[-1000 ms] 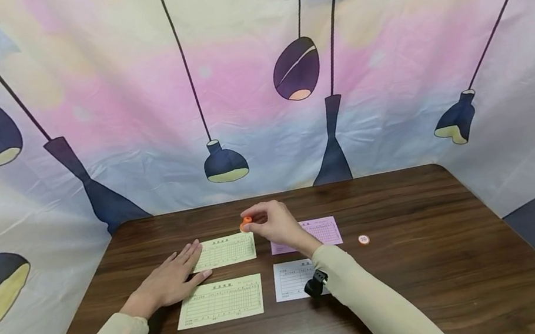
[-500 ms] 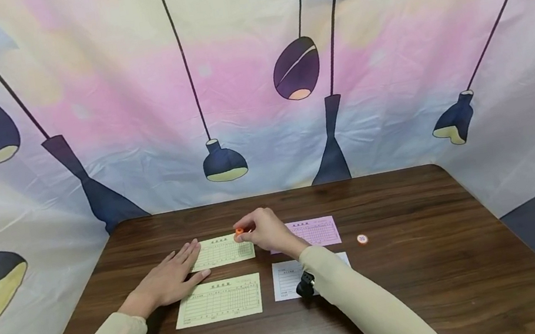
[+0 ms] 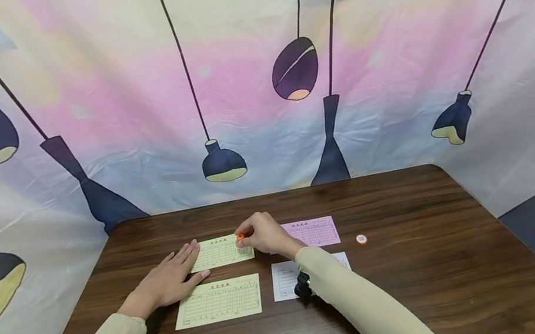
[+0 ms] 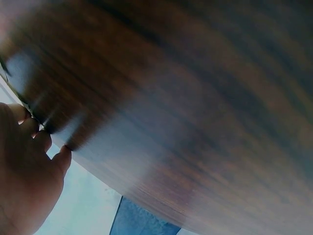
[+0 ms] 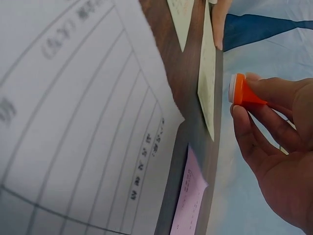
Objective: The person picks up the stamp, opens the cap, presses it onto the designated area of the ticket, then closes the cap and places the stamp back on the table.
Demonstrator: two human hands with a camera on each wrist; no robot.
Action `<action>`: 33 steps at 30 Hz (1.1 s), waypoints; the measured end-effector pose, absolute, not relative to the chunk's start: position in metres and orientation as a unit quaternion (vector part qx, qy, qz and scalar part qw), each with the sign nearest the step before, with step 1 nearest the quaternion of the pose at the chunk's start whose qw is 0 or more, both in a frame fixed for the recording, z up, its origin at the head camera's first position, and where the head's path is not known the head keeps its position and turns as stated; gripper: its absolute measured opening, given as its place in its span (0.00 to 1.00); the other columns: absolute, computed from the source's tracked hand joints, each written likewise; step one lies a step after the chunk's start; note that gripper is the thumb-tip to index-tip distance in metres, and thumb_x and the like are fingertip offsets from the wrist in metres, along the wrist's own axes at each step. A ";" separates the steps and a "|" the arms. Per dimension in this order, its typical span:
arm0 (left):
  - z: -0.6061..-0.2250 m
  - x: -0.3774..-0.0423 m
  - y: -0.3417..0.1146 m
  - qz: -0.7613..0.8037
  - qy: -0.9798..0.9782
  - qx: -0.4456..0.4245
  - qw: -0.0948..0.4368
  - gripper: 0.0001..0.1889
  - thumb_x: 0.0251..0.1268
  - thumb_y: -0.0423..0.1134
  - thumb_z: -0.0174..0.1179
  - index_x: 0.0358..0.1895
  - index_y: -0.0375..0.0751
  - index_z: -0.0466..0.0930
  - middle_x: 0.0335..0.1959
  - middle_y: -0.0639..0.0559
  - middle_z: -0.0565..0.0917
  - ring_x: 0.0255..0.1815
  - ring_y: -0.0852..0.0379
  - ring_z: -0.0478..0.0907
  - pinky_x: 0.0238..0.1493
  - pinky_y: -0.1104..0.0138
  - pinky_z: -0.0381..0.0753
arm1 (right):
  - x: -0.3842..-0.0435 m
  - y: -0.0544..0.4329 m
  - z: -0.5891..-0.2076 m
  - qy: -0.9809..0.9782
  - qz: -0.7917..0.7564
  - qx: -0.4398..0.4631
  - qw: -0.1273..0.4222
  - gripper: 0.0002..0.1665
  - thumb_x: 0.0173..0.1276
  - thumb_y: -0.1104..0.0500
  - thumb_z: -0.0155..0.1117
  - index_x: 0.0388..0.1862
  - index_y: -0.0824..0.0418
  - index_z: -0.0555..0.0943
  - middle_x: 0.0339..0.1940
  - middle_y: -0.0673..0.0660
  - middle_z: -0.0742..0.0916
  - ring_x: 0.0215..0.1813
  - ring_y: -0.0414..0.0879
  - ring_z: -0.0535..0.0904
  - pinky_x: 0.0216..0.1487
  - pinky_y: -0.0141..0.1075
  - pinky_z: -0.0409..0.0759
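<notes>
My right hand [image 3: 267, 235] pinches a small orange stamp [image 3: 240, 237] between thumb and fingers, over the right part of the far yellow form slip [image 3: 218, 254]. The right wrist view shows the stamp's white base [image 5: 232, 89] turned away from the palm. My left hand [image 3: 169, 278] lies flat with its fingers straight, the fingertips resting on the left end of that same slip. Just in front lies a second yellow slip [image 3: 218, 302], near the left thumb. In the left wrist view the left hand [image 4: 29, 171] shows at the lower left, and its slip is mostly hidden.
A pink slip [image 3: 314, 233] lies to the right, partly behind the right hand. Under the right forearm is a white slip [image 3: 284, 283]. A small round white-and-orange disc [image 3: 361, 239] sits farther right on the brown wooden table [image 3: 453, 277]. A lamp-patterned curtain [image 3: 251, 74] hangs behind.
The right hand has brought the orange stamp down and slightly left, from the far yellow slip's top right corner onto its right part. The left hand has stayed in place.
</notes>
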State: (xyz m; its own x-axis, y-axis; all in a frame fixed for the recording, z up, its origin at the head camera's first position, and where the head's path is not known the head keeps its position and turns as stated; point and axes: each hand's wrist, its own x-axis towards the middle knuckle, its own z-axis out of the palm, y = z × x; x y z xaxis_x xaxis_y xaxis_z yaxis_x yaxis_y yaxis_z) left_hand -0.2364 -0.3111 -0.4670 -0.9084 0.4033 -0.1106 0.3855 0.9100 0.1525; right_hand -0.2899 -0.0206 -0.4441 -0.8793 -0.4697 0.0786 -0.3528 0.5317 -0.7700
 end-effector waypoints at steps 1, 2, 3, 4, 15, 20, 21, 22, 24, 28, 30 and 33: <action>-0.467 -0.236 -0.311 0.063 0.975 0.203 0.071 0.47 0.81 0.71 0.40 0.86 0.37 0.49 0.88 0.38 0.51 0.87 0.36 0.52 0.85 0.37 0.54 | -0.290 -0.021 -0.445 0.872 -0.423 -0.235 0.073 0.16 0.68 0.59 0.77 0.54 0.61 0.91 0.43 0.51 0.94 0.39 0.36 0.85 0.40 0.29 0.85; -0.467 -0.236 -0.311 0.064 0.975 0.203 0.071 0.47 0.81 0.71 0.40 0.86 0.37 0.49 0.88 0.38 0.51 0.87 0.36 0.52 0.85 0.37 0.54 | -0.290 -0.021 -0.445 0.872 -0.424 -0.234 0.076 0.16 0.68 0.59 0.77 0.54 0.61 0.91 0.43 0.51 0.94 0.39 0.36 0.85 0.40 0.29 0.85; -0.468 -0.236 -0.311 0.063 0.974 0.203 0.071 0.47 0.80 0.71 0.40 0.86 0.37 0.49 0.88 0.38 0.51 0.87 0.36 0.52 0.85 0.37 0.54 | -0.291 -0.021 -0.445 0.872 -0.424 -0.232 0.079 0.16 0.68 0.59 0.77 0.54 0.61 0.91 0.44 0.51 0.94 0.40 0.36 0.85 0.41 0.30 0.85; -0.468 -0.236 -0.311 0.063 0.975 0.204 0.070 0.47 0.80 0.71 0.40 0.86 0.38 0.49 0.88 0.38 0.51 0.87 0.36 0.52 0.85 0.37 0.54 | -0.291 -0.020 -0.446 0.872 -0.424 -0.231 0.082 0.17 0.69 0.59 0.76 0.55 0.61 0.91 0.44 0.51 0.94 0.40 0.36 0.85 0.41 0.30 0.85; -0.471 -0.237 -0.311 0.060 0.974 0.207 0.061 0.47 0.81 0.71 0.40 0.86 0.38 0.49 0.88 0.39 0.51 0.87 0.36 0.53 0.85 0.37 0.54 | -0.293 -0.018 -0.451 0.882 -0.394 -0.246 0.080 0.16 0.67 0.58 0.78 0.53 0.59 0.92 0.48 0.51 0.94 0.45 0.39 0.87 0.47 0.34 0.87; -0.471 -0.237 -0.312 0.059 0.975 0.206 0.064 0.47 0.80 0.71 0.40 0.86 0.38 0.49 0.88 0.39 0.50 0.87 0.37 0.52 0.85 0.37 0.54 | -0.293 -0.020 -0.453 0.886 -0.376 -0.262 0.070 0.14 0.67 0.59 0.78 0.51 0.57 0.93 0.48 0.51 0.94 0.44 0.39 0.88 0.45 0.32 0.86; -0.470 -0.237 -0.312 0.058 0.975 0.206 0.065 0.47 0.80 0.71 0.40 0.86 0.38 0.49 0.88 0.39 0.50 0.87 0.36 0.52 0.85 0.37 0.54 | -0.293 -0.020 -0.453 0.886 -0.375 -0.263 0.069 0.14 0.66 0.59 0.78 0.51 0.57 0.93 0.47 0.51 0.94 0.44 0.39 0.88 0.45 0.31 0.86; -0.470 -0.237 -0.312 0.058 0.975 0.206 0.065 0.47 0.81 0.71 0.40 0.86 0.38 0.49 0.88 0.39 0.50 0.87 0.36 0.52 0.85 0.37 0.54 | -0.294 -0.021 -0.453 0.886 -0.375 -0.263 0.067 0.14 0.66 0.59 0.78 0.50 0.57 0.93 0.47 0.51 0.94 0.44 0.39 0.87 0.45 0.31 0.86; -0.469 -0.237 -0.312 0.057 0.975 0.206 0.064 0.47 0.81 0.71 0.40 0.86 0.37 0.49 0.88 0.38 0.51 0.87 0.36 0.52 0.85 0.37 0.54 | -0.294 -0.021 -0.454 0.886 -0.375 -0.264 0.068 0.14 0.66 0.59 0.79 0.50 0.57 0.93 0.47 0.51 0.94 0.44 0.39 0.87 0.44 0.31 0.86; -0.469 -0.238 -0.311 0.058 0.975 0.206 0.064 0.47 0.81 0.70 0.41 0.86 0.37 0.49 0.88 0.38 0.51 0.87 0.36 0.52 0.85 0.37 0.54 | -0.295 -0.022 -0.454 0.890 -0.361 -0.272 0.067 0.13 0.66 0.58 0.79 0.50 0.57 0.93 0.47 0.51 0.94 0.44 0.38 0.88 0.44 0.30 0.86; -0.470 -0.237 -0.311 0.059 0.974 0.207 0.064 0.47 0.81 0.70 0.41 0.86 0.37 0.49 0.88 0.38 0.51 0.87 0.36 0.52 0.85 0.37 0.55 | -0.294 -0.023 -0.453 0.894 -0.349 -0.274 0.066 0.13 0.66 0.59 0.79 0.50 0.57 0.93 0.46 0.50 0.94 0.44 0.37 0.88 0.45 0.29 0.86; -0.470 -0.236 -0.313 0.061 0.974 0.208 0.060 0.47 0.81 0.71 0.40 0.86 0.36 0.49 0.87 0.37 0.51 0.87 0.36 0.53 0.84 0.37 0.55 | -0.293 -0.027 -0.452 0.896 -0.340 -0.276 0.070 0.13 0.66 0.60 0.79 0.49 0.58 0.92 0.44 0.51 0.94 0.43 0.38 0.87 0.45 0.30 0.87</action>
